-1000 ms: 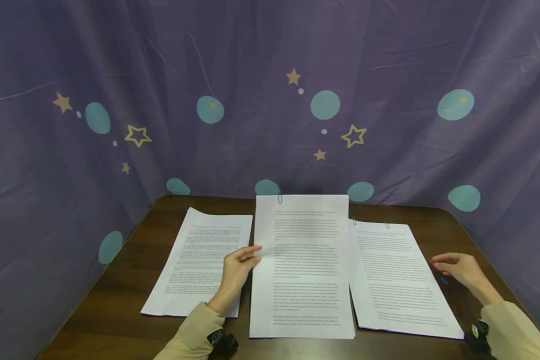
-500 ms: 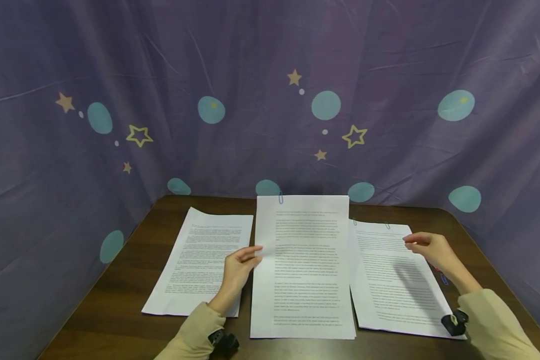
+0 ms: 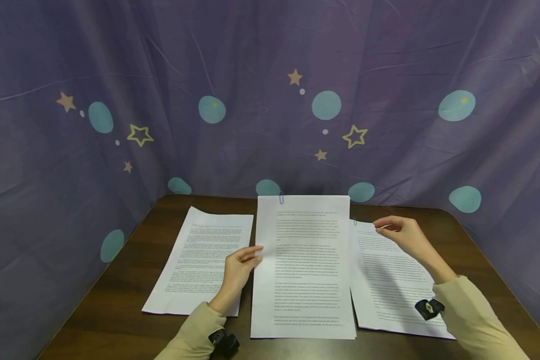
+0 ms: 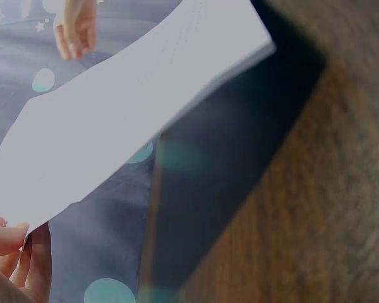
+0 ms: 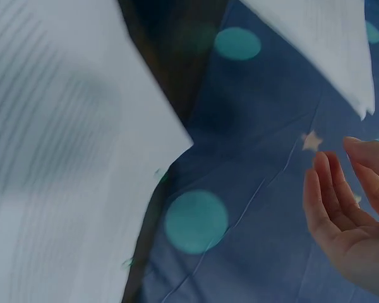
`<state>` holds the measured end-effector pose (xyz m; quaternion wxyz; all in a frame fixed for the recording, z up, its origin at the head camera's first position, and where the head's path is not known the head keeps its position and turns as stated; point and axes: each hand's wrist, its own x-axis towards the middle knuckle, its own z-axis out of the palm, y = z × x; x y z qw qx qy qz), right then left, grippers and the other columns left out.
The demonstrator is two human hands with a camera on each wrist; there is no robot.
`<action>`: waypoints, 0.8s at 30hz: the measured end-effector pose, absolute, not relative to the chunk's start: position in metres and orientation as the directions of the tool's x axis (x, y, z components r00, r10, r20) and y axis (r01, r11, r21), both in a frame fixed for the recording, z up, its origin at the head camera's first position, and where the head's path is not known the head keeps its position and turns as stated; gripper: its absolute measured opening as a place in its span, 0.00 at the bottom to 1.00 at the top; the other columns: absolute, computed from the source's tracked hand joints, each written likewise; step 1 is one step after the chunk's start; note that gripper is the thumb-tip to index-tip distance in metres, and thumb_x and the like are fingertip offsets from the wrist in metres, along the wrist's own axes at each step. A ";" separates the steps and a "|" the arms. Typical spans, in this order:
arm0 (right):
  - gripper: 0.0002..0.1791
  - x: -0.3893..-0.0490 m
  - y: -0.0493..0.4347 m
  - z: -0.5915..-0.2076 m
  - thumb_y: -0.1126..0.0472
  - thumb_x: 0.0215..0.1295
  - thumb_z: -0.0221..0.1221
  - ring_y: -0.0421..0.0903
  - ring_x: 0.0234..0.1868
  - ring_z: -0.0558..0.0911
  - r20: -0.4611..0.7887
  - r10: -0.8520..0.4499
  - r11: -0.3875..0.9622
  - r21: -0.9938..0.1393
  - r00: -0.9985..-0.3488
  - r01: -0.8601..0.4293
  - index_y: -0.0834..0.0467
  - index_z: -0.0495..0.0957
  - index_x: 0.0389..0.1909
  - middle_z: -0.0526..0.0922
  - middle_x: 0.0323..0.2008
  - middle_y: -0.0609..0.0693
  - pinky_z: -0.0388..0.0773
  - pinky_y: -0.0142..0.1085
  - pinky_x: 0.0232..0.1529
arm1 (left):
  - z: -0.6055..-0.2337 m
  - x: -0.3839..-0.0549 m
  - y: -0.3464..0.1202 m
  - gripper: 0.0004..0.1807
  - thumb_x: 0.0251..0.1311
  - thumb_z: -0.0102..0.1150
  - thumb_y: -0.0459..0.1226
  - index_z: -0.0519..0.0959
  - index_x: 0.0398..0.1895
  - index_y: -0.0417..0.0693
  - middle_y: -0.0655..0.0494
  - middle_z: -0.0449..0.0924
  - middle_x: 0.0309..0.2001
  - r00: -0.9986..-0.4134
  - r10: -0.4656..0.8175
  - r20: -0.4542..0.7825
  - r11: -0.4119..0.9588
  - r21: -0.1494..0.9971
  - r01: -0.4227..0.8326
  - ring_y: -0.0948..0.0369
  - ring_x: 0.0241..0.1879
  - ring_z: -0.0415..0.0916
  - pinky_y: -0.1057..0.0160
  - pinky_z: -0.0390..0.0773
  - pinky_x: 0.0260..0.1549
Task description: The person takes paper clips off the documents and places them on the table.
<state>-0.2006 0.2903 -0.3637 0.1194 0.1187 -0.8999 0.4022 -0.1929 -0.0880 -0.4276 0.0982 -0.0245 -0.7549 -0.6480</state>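
Note:
My left hand pinches the left edge of a printed paper stack between thumb and fingers, holding it upright and tilted. A blue paper clip sits on that stack's top edge. My right hand is over the top of the right paper stack, thumb and fingertips brought close together. A small red speck, apparently a red paper clip, shows at its fingertips; the right wrist view does not show it clearly. A green paper clip is on the right stack's top edge; the hand covers another clip's place.
Another printed paper stack lies on the left of the brown wooden table. Behind the table hangs a purple curtain with stars and dots. My right forearm covers the spot at right where loose clips lay.
My right hand has moved left and away from the table's right side, from beside the loose clips to above the right stack's top edge. The left hand and its papers stay still.

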 end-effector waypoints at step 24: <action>0.12 -0.210 0.188 -0.307 0.68 0.57 0.56 0.55 0.40 0.78 0.355 -0.228 0.453 -0.786 -0.907 -0.421 0.70 0.77 0.41 0.79 0.41 0.62 0.74 0.40 0.40 | -0.428 -0.192 -0.086 0.12 0.47 0.61 0.27 0.80 0.38 0.39 0.47 0.81 0.34 -0.987 -0.084 0.136 0.151 0.981 0.122 0.62 0.35 0.75 0.71 0.75 0.31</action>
